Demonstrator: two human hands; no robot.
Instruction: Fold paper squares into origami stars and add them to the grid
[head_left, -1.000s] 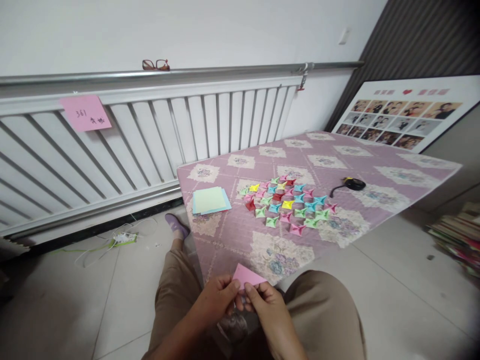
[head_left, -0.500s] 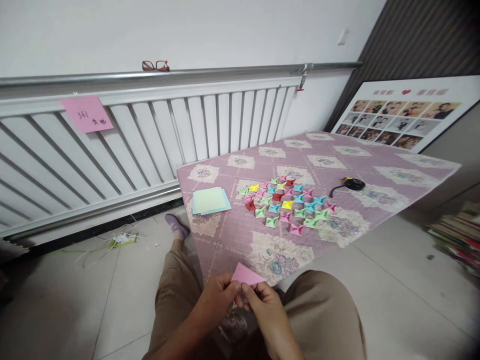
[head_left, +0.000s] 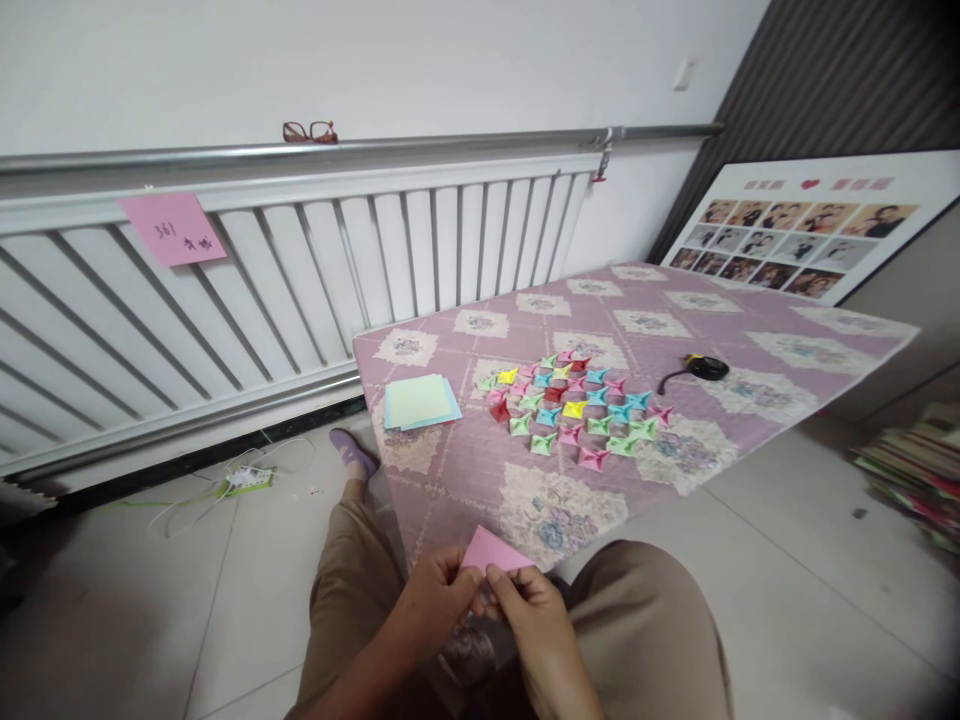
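A pink sheet of paper (head_left: 493, 551), folded into a triangle, is pinched between my two hands just in front of the table's near edge. My left hand (head_left: 442, 590) grips its left side, thumb on top. At the lower edge, my right hand (head_left: 523, 597) holds it with the thumb pressed on the paper and the fingers curled beneath. Beyond them, several small folded paper pieces (head_left: 574, 410) in pink, green, blue, yellow and red stand in rows on the tablecloth. To their left lies a stack of square paper (head_left: 418, 402), pale yellow-green on top with blue showing below.
The table (head_left: 450, 480) wears a purple floral cloth. A black coiled item (head_left: 707, 367) lies at its right. Behind is a white radiator (head_left: 450, 245) with a pink note (head_left: 174, 229); glasses (head_left: 310, 132) rest on the pipe. A power strip (head_left: 247, 480) sits on the floor.
My right thumb has shifted slightly to the right along the pink paper's lower edge. Both hands keep hold of the paper in nearly the same place.
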